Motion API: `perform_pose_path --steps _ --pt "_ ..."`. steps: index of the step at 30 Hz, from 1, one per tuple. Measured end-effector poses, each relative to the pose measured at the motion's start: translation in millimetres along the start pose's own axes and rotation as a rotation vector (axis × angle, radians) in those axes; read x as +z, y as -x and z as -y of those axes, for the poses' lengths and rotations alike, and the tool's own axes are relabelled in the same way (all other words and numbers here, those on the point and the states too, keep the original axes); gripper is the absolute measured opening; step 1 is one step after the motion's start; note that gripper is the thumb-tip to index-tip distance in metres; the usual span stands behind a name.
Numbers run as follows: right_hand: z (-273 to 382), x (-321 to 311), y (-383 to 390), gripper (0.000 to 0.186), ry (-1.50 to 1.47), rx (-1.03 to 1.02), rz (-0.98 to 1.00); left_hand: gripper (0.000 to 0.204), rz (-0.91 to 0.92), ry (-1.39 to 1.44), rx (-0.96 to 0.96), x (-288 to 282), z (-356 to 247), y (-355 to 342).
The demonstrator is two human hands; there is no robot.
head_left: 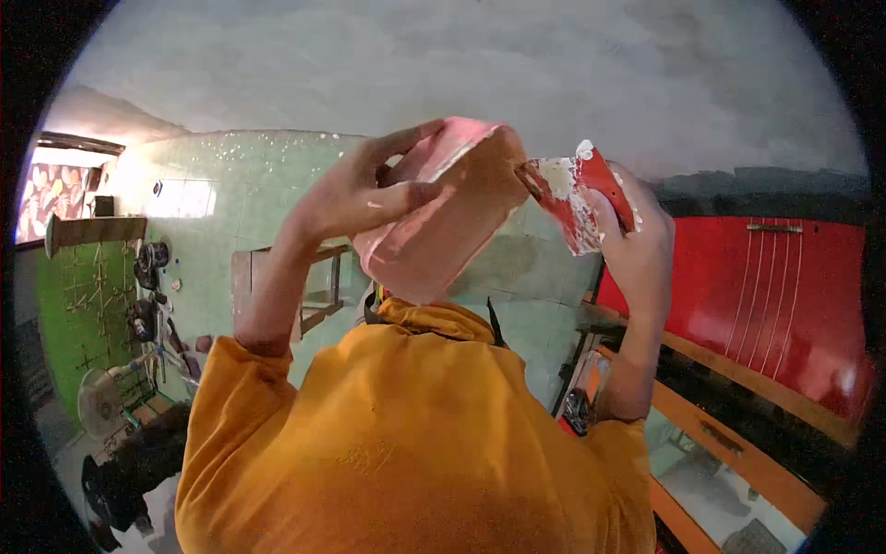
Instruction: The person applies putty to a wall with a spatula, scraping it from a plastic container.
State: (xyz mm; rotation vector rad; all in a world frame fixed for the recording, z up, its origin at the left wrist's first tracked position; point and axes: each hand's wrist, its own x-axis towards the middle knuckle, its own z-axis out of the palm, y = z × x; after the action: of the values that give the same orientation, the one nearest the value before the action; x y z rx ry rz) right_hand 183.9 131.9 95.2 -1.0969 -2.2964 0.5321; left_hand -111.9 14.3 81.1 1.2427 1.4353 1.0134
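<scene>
Pink plastic tub (452, 217) is held up in front of the person by the left hand (355, 198), which is closed on its upper-left side with thumb and fingers parted. Its long axis is slanted from lower left to upper right, and it is tilted rather than level. By the right hand (637, 231), a red scraper (558, 198) smeared with white is gripped, the thumb laid on its face. The tub is thus placed to the left of the right hand, its upper-right end nearest the scraper; whether scraper and rim are touching cannot be told.

Below, an orange shirt (415, 425) is worn. Farther out, a grey surface (461, 74) is seen above, a red panel (711, 286) and an orange wooden beam (720, 443) to the right, and a fan (97, 403) to the far left.
</scene>
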Motion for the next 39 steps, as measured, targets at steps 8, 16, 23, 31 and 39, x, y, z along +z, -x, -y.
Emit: perform_pose_path --steps 8,16,23,31,39 --pt "-11.0 11.5 -10.5 0.033 -0.162 0.059 0.194 0.072 0.139 -0.291 -0.013 -12.2 -3.6 -36.9" --pt "-50.8 45.1 -9.4 0.034 -0.256 0.071 0.288 0.06 0.393 -0.379 -0.109 -17.3 2.0 -85.1" --pt "-76.0 99.6 14.8 0.03 -0.652 0.281 0.442 0.052 0.516 -0.489 -0.287 -12.5 29.3 -107.1" --pt "-30.8 169.2 55.7 0.035 -0.963 0.473 0.614 0.055 0.568 -0.377 -0.49 -21.4 126.0 -100.2" --pt "5.9 199.9 63.5 0.032 -1.333 0.709 0.694 0.052 0.495 -0.476 -0.487 -62.8 173.6 -64.9"
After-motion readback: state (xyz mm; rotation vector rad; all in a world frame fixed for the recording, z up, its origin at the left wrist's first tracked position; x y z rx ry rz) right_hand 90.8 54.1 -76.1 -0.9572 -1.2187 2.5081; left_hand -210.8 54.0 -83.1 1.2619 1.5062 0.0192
